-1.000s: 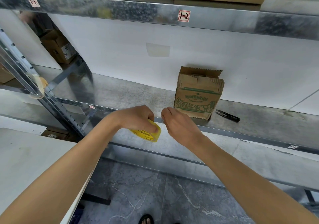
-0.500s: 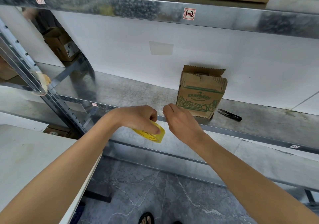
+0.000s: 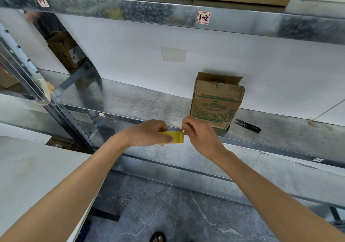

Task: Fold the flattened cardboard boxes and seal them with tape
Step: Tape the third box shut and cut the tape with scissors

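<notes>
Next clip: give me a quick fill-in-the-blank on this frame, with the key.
1. The left hand holds a roll of ____ tape.
2. The right hand pinches the end of the ____.
3. The box bears ____ printing.
4. The snips lie to the box's ____.
Missing: yellow, tape, green, right.

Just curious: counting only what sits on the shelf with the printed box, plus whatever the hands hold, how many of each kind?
Cardboard box: 1
Black snips: 1
Yellow tape roll, in the left hand, right hand pinching it: 1
Total: 3
</notes>
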